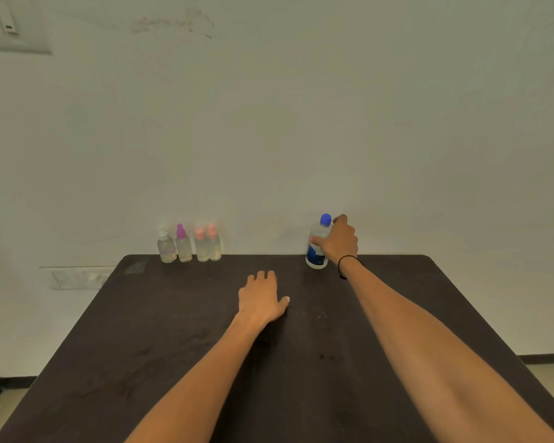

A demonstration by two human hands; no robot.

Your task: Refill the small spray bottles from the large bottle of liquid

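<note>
Gripping large bottle [317, 247] | right hand [341, 243] fingers around upper body

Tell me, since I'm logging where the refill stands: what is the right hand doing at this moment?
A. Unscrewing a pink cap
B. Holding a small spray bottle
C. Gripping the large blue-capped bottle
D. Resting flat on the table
C: the right hand has its fingers wrapped round the large bottle, which stands upright at the far edge of the table, cap on.
</note>
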